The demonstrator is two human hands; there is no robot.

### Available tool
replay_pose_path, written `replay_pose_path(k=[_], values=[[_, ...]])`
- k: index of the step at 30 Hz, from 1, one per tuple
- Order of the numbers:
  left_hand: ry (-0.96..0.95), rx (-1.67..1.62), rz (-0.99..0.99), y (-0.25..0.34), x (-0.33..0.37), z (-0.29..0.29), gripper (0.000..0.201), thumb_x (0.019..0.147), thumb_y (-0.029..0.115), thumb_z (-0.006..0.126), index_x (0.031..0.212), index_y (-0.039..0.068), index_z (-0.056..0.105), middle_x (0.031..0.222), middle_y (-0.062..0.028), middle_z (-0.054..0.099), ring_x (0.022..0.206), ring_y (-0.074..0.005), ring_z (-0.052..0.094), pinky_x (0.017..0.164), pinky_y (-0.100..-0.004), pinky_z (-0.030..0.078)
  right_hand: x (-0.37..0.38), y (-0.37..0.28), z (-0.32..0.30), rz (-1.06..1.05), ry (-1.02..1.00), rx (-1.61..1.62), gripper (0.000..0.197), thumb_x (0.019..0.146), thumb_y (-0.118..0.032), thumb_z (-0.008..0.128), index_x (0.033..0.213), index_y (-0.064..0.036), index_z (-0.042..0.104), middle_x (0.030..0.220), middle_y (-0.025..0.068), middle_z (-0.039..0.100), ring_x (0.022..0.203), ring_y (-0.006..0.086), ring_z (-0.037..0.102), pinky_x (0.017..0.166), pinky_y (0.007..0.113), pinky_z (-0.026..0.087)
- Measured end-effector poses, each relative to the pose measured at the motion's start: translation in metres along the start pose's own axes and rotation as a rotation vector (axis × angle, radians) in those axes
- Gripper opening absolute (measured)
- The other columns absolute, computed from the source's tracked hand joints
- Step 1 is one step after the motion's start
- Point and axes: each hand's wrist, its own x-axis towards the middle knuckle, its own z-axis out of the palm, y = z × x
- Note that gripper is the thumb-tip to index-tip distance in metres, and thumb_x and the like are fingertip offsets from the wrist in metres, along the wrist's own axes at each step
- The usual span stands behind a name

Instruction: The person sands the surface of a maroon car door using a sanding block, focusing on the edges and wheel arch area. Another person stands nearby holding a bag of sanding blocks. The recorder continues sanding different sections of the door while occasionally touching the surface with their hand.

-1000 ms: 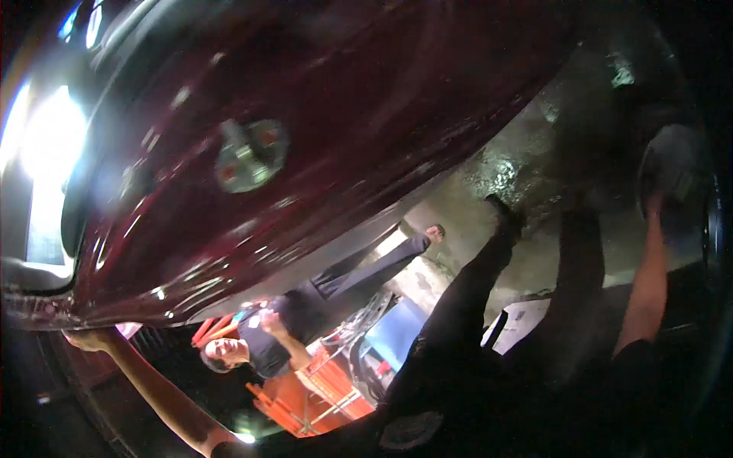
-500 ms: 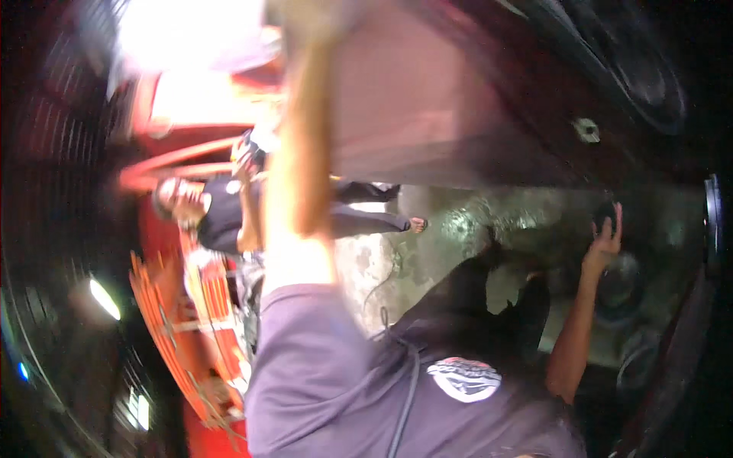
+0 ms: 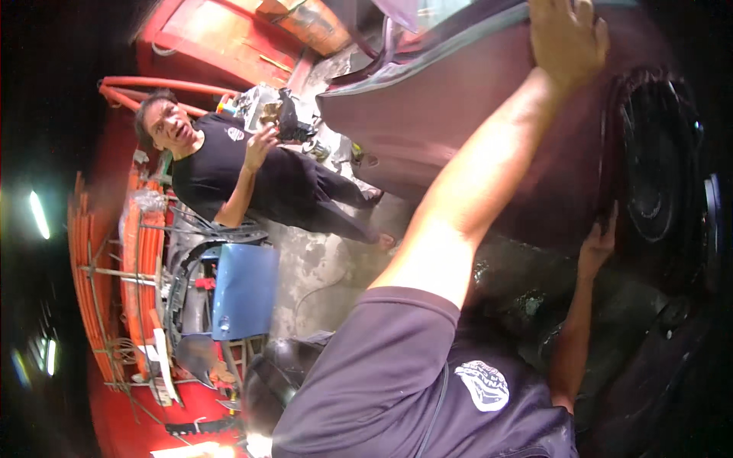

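My left hand (image 3: 565, 38) reaches up across the view, its fingers stretched out and its palm against the dull maroon car body panel (image 3: 450, 114). The thumb stands apart from the fingers, and the fingertips run out of the top edge. Nothing shows in this hand. Lower at the right, my right hand (image 3: 598, 248) is beside the lower edge of the panel, near the dark wheel (image 3: 649, 160). Its fingers are curled around something dark that I cannot make out in the shade.
A co-worker (image 3: 237, 168) in dark clothes stands at the left, holding a black and silvery part (image 3: 286, 114). Behind are a blue car door (image 3: 246, 294), orange pipes (image 3: 99, 282) on a rack and a red wall. The concrete floor (image 3: 301, 267) looks wet in places.
The view has swung, so the car and the co-worker sit differently in it. My left arm has moved rightward in the picture, over the panel. My right hand has come nearer the panel's lower edge.
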Motion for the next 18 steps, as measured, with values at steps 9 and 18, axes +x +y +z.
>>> replay_pose_path(k=[9, 18], values=[[0.044, -0.041, 0.025, -0.006, 0.006, 0.008, 0.058, 0.087, 0.037, 0.067, 0.126, -0.005, 0.062, 0.129, -0.0309, 0.053, 0.125, -0.0464, 0.048, 0.108, -0.0602, 0.036, 0.020, 0.036, -0.007, 0.010, -0.164, 0.008, 0.049, 0.105, -0.017, 0.046, 0.149, 0.0043, 0.052, 0.153, 0.0221, 0.053, 0.141, 0.0320, 0.050, 0.116, 0.039, 0.038], [0.011, -0.037, 0.003, -0.018, 0.008, 0.017, 0.060, 0.085, 0.036, 0.069, 0.128, -0.006, 0.061, 0.131, -0.0298, 0.053, 0.126, -0.0454, 0.048, 0.109, -0.0598, 0.036, 0.067, 0.082, -0.020, 0.304, -0.312, 0.099, 0.048, 0.104, -0.018, 0.047, 0.147, 0.0014, 0.056, 0.144, 0.0196, 0.060, 0.127, 0.0310, 0.059, 0.108, 0.038, 0.044]])
